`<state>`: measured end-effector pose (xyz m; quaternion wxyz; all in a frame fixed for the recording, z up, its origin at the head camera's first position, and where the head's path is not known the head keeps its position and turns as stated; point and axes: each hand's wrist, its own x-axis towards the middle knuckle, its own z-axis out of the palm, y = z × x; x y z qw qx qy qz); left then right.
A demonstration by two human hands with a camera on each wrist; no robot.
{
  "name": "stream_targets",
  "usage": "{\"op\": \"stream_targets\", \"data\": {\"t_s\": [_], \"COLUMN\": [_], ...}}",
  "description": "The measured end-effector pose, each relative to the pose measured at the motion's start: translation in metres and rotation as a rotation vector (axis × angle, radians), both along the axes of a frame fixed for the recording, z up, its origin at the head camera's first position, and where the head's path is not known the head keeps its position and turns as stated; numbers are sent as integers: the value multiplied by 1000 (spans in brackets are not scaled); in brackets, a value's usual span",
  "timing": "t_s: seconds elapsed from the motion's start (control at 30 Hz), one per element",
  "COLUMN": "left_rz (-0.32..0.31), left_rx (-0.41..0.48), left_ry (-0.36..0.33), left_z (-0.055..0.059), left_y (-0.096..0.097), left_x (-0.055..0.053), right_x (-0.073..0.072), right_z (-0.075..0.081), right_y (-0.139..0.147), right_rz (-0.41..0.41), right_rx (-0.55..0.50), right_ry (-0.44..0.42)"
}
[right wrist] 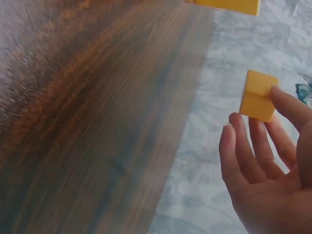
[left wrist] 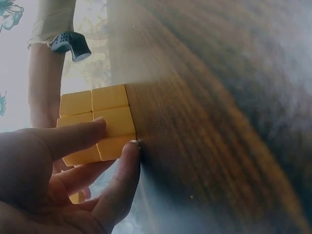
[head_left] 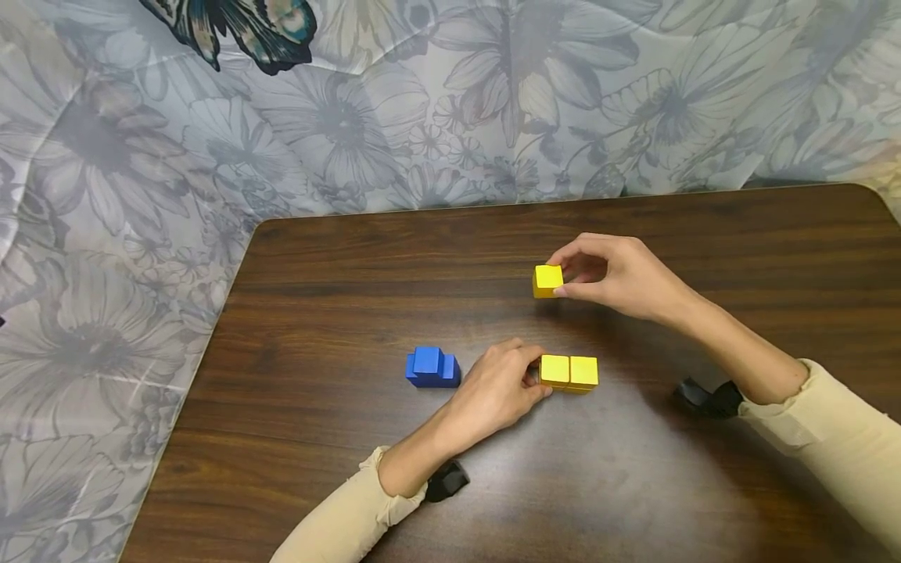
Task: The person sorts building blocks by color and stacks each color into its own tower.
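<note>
My right hand (head_left: 622, 274) pinches a single yellow cube (head_left: 547, 280) between thumb and fingers. That cube (right wrist: 258, 96) is held up off the table, seen against the patterned cloth in the right wrist view. Lower and nearer, my left hand (head_left: 496, 383) grips the left side of a block of stacked yellow cubes (head_left: 583, 372) that sits on the table. In the left wrist view the thumb and a finger lie against these cubes (left wrist: 110, 97), which stand two across. Left of my left hand stands a small group of blue cubes (head_left: 426, 364), one raised above the others.
The dark wooden table (head_left: 317, 297) has its far edge against a floral cloth (head_left: 352, 125) with a butterfly print. A black wrist camera (head_left: 445, 480) sits under the left wrist, and another black camera (head_left: 707, 397) under the right.
</note>
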<state>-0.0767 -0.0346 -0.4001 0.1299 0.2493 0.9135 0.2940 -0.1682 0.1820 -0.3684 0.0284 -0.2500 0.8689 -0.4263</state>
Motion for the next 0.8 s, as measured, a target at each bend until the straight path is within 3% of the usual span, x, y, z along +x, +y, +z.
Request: {"op": "stream_targets", "data": {"t_s": [0.47,0.8], "left_rz": [-2,17], "left_rx": [23,54], "left_ry": [-9,-77], "left_z": [-1,1], "left_y": [0,-2], "left_x": [0,1], "right_x": [32,52], "right_z": [5,-1], "right_y": [15,16], "right_rz": [6,32], "right_rx": [-92,-118], "right_ry": [44,24]}}
